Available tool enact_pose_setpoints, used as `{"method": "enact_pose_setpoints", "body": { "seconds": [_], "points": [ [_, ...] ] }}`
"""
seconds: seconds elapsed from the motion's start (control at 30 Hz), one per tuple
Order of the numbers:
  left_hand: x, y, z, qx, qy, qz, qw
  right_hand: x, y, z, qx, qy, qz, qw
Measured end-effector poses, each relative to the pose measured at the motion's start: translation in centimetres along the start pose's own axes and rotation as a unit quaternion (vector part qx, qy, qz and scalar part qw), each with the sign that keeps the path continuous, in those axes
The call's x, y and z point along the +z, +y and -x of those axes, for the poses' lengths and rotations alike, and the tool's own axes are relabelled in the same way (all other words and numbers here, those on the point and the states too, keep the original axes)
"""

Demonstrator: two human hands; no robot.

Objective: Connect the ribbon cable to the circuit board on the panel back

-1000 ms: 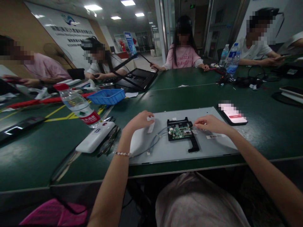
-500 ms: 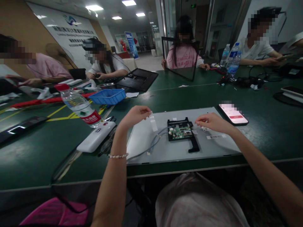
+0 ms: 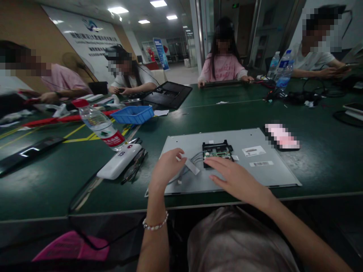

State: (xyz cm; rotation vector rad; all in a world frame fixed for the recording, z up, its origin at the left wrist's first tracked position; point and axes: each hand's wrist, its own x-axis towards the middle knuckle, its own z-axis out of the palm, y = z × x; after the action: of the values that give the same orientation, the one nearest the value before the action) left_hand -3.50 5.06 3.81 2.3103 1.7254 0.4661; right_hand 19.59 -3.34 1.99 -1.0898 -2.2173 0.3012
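A flat grey metal panel (image 3: 272,173) lies on the table before me, with two white labels on its right part. On it sits a black plastic bracket (image 3: 217,144) carrying a green circuit board (image 3: 224,154), partly covered by my right hand. Grey cables (image 3: 197,155) run left from the board. My left hand (image 3: 168,168) pinches one end of a pale strip of tape (image 3: 193,166), which hangs over the cables. With fingers stretched out, my right hand (image 3: 238,181) hovers over the near side of the bracket, holding nothing I can see.
Left of the panel are a white power bank (image 3: 118,162), glasses (image 3: 134,166), a water bottle (image 3: 103,126) and a blue tray (image 3: 133,115). A phone (image 3: 280,136) lies at the right. Co-workers sit around the table; the one opposite has hands on a dark frame (image 3: 224,83).
My left hand has come lower and nearer with the tape strip. My right hand has moved left from the labels to the bracket, its fingers now extended. The person opposite has lowered the frame.
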Motion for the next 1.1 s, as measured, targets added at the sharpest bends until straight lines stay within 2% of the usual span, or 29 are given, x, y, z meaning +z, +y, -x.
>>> {"method": "enact_pose_setpoints", "body": {
  "seconds": [0.13, 0.2, 0.27, 0.37, 0.5, 0.7, 1.1],
  "points": [
    [0.8, 0.9, 2.1, 0.003, 0.123, -0.031, 0.992, 2.6, -1.1, -1.0, -0.065, -0.025, 0.047, 0.996],
    [1.6, 1.5, 3.2, 0.03, 0.149, -0.037, 0.988, 3.6, -1.2, -1.3, -0.083, -0.035, 0.058, 0.994],
    [2.7, 2.1, 3.9, 0.05, 0.138, -0.037, 0.988, 4.5, -1.2, -1.4, -0.09, -0.043, 0.056, 0.993],
    [4.1, 2.3, 4.3, 0.039, 0.12, -0.05, 0.991, 5.3, -1.1, -1.2, -0.083, -0.042, 0.04, 0.995],
    [5.1, 1.7, 4.3, 0.025, 0.14, -0.059, 0.988, 5.9, -1.0, -0.6, -0.062, -0.031, 0.025, 0.997],
    [5.9, 1.1, 4.6, 0.014, 0.138, -0.047, 0.989, 5.8, -1.1, -0.1, -0.039, -0.031, 0.012, 0.999],
    [5.9, 2.2, 4.7, -0.015, 0.127, -0.083, 0.988, 5.6, -1.2, 0.1, -0.036, -0.022, 0.009, 0.999]
  ]
}}
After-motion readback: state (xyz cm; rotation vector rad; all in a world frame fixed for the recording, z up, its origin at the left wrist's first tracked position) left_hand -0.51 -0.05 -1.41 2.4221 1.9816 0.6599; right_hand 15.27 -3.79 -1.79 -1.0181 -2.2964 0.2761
